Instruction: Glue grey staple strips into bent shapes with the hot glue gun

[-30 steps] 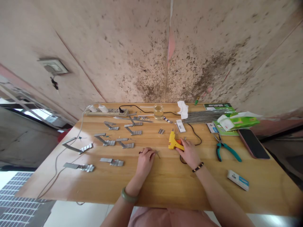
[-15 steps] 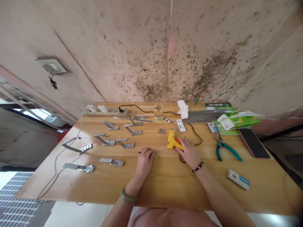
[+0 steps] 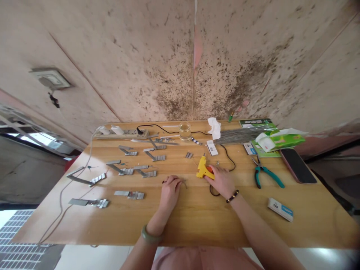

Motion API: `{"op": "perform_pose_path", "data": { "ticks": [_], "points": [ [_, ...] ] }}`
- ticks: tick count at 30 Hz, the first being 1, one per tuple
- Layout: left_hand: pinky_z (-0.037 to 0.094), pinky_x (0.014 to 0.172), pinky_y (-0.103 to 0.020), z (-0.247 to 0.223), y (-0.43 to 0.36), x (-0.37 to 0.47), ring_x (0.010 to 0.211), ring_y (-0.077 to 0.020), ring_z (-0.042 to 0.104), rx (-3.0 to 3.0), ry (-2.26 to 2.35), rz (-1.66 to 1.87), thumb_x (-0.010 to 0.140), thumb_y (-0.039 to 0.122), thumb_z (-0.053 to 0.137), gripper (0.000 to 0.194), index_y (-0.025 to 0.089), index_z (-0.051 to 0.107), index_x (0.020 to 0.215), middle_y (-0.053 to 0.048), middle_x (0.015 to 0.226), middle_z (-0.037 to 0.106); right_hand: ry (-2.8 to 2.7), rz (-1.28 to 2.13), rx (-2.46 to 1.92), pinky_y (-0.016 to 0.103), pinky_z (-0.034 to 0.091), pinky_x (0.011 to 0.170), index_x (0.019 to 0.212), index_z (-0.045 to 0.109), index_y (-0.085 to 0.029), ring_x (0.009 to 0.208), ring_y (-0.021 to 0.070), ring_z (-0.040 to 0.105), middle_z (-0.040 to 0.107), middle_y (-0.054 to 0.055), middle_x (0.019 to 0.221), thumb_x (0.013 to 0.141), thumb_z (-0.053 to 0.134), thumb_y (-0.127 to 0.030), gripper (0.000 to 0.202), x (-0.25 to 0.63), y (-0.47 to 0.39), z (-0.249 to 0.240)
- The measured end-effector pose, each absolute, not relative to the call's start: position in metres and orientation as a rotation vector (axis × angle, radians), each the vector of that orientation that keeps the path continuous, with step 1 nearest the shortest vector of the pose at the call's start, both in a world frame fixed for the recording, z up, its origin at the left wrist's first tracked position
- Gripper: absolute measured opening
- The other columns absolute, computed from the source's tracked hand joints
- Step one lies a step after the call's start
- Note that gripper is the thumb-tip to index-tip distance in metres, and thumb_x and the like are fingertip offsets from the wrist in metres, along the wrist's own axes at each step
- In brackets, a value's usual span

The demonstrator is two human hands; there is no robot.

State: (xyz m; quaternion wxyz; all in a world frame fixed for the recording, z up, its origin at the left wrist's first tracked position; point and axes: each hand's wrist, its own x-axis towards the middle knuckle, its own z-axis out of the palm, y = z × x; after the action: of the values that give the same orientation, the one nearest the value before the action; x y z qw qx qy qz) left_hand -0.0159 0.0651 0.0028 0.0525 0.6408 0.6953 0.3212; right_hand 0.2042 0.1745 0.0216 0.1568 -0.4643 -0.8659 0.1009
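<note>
My right hand (image 3: 222,181) is wrapped round the handle of a yellow glue gun (image 3: 202,168), whose nozzle points away from me. My left hand (image 3: 170,188) rests on the wooden table (image 3: 191,221), fingers pinched on a small thin grey piece (image 3: 184,182) that sticks out to the right. Several grey folded strip assemblies lie left of my left hand, among them a flat one (image 3: 129,194) and a bent one (image 3: 147,173). Short grey strips (image 3: 189,155) lie beyond, between my two hands.
A power strip (image 3: 126,133), a glass of liquid (image 3: 185,132), white tissue (image 3: 214,128) and a bundle of grey rods (image 3: 242,135) line the back. To the right are pliers (image 3: 267,172), a phone (image 3: 298,165), a green tissue pack (image 3: 287,140) and a small box (image 3: 280,210).
The view has shifted slightly, moving the whole scene a little left. Both hands keep their holds, and the small grey piece at my left fingertips shows at a slightly different angle.
</note>
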Motion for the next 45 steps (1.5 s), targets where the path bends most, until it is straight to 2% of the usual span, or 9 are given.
{"op": "perform_pose_path", "data": {
  "ticks": [4,10,13,17,19,27,33,45],
  "points": [
    [0.043,0.076,-0.034,0.004,0.065,-0.016,0.082,-0.0194,0.058,1.898,2.095,1.034,0.088,0.023,0.045,0.019,0.018,0.063,0.082,-0.006,0.086,0.064,-2.255,0.568,-1.214,0.037,0.044,0.078,0.11,0.054,-0.017,0.086,0.0239,0.062,0.067,0.011,0.097,0.08,0.061,-0.037,0.037,0.204,0.171,0.021],
    [0.047,0.073,-0.033,0.002,0.063,-0.019,0.079,-0.0189,0.061,1.735,2.13,1.153,0.088,0.026,0.044,0.018,0.019,0.061,0.085,-0.006,0.083,0.065,-1.78,1.301,-0.982,0.031,0.05,0.076,0.109,0.049,-0.02,0.088,0.0185,0.062,0.063,0.006,0.1,0.07,0.066,-0.032,0.044,0.192,0.157,0.022],
    [0.048,0.072,-0.033,0.0,0.062,-0.021,0.076,-0.0188,0.061,1.653,2.159,1.164,0.087,0.028,0.046,0.019,0.018,0.062,0.085,-0.006,0.081,0.067,-1.79,1.42,-0.899,0.031,0.049,0.077,0.107,0.048,-0.021,0.089,0.0182,0.06,0.062,0.005,0.101,0.07,0.064,-0.027,0.041,0.189,0.148,0.024],
    [0.049,0.071,-0.032,0.001,0.062,-0.022,0.075,-0.0184,0.062,1.542,2.169,1.214,0.084,0.028,0.048,0.018,0.018,0.063,0.086,-0.005,0.082,0.068,-1.986,1.37,-0.807,0.028,0.048,0.068,0.103,0.051,-0.02,0.076,0.016,0.059,0.062,0.003,0.087,0.079,0.052,-0.024,0.023,0.191,0.14,0.03],
    [0.049,0.07,-0.031,0.002,0.062,-0.023,0.074,-0.0182,0.062,1.496,2.176,1.233,0.083,0.028,0.049,0.018,0.019,0.064,0.086,-0.005,0.081,0.068,-2.101,1.296,-0.785,0.027,0.046,0.067,0.1,0.052,-0.02,0.074,0.0157,0.058,0.061,0.002,0.084,0.08,0.052,-0.023,0.02,0.192,0.137,0.032],
    [0.05,0.068,-0.029,0.007,0.063,-0.022,0.072,-0.0169,0.062,1.428,2.172,1.273,0.082,0.028,0.051,0.016,0.019,0.064,0.085,-0.004,0.08,0.068,-2.328,1.1,-0.712,0.026,0.045,0.07,0.098,0.053,-0.019,0.075,0.0156,0.058,0.062,0.003,0.086,0.084,0.055,-0.032,0.019,0.188,0.132,0.033],
    [0.05,0.068,-0.028,0.008,0.063,-0.021,0.073,-0.0163,0.062,1.435,2.15,1.301,0.082,0.029,0.051,0.016,0.019,0.064,0.085,-0.003,0.08,0.068,-2.33,1.109,-0.684,0.028,0.045,0.077,0.102,0.054,-0.02,0.085,0.0169,0.059,0.063,0.005,0.095,0.087,0.052,-0.034,0.02,0.187,0.132,0.033],
    [0.049,0.066,-0.026,0.004,0.063,-0.021,0.072,-0.0148,0.061,1.423,2.097,1.353,0.083,0.029,0.052,0.016,0.019,0.063,0.085,-0.003,0.08,0.066,-2.452,1.039,-0.734,0.029,0.044,0.076,0.1,0.055,-0.019,0.084,0.0185,0.06,0.065,0.006,0.093,0.087,0.05,-0.038,0.024,0.185,0.13,0.035]
  ]
}}
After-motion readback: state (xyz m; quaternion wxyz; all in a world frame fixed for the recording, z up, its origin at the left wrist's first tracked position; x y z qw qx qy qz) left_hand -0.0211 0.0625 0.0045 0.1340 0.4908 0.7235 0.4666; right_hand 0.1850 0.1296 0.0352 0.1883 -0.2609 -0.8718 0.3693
